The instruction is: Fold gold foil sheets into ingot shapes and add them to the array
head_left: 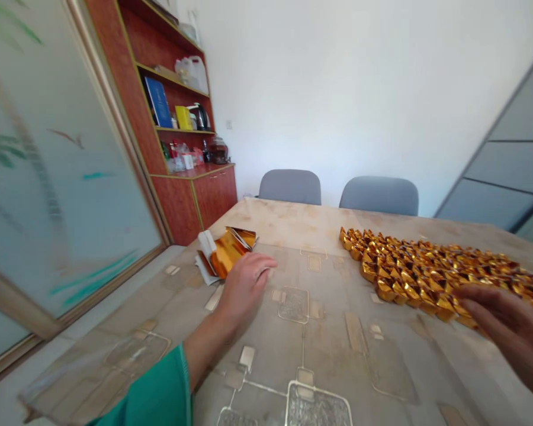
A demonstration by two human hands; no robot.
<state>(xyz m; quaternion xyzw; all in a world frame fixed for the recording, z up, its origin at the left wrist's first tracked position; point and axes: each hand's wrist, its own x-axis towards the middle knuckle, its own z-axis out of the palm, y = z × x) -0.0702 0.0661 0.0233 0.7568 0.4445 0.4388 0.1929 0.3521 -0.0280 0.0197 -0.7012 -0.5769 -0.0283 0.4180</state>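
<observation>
My left hand [247,283] hovers over the table just right of a loose pile of gold foil paper sheets [229,253]. Its fingers point right, a little bent, with nothing visible in them. At the right, my right hand [504,319] is at the near edge of a broad array of folded gold foil ingots [417,269]. Its fingers and thumb are apart and seem to hold nothing; whether the fingertips touch an ingot I cannot tell. The ingots sit packed closely in rows.
A patterned cover lies over the table [328,355]. Two grey chairs [290,186] stand at its far side, before a white wall. To the left are a frosted glass door [62,160] and a red-brown shelf unit [177,195] holding a kettle, jugs and boxes.
</observation>
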